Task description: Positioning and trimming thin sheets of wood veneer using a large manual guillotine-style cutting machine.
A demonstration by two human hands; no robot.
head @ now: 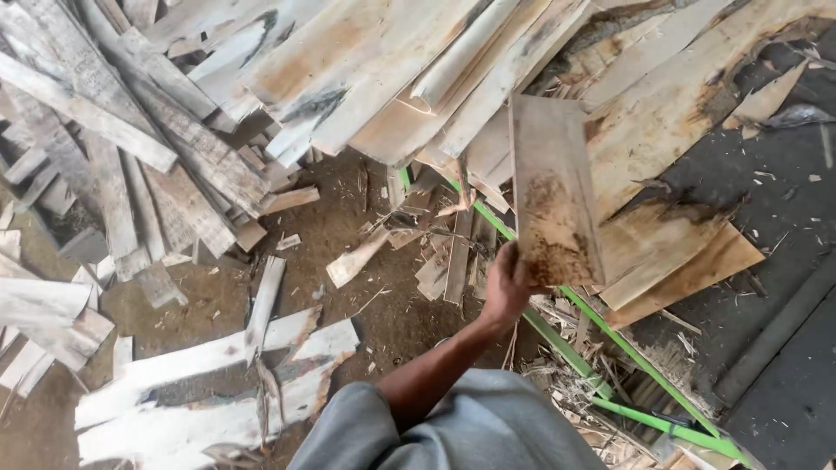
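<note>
Right hand (507, 283): fingers closed around the lower edge of a flat veneer sheet (554, 196), which is held upright above the green metal frame (575, 309). Veneer pile (374, 70) is heaped beyond the frame.

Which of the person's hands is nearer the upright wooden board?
Seemingly the right hand: it grips the board at its bottom edge. The left hand is not in view.

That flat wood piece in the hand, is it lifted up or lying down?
Lifted: the hand grips the veneer sheet by its lower edge, above the ground.
</note>
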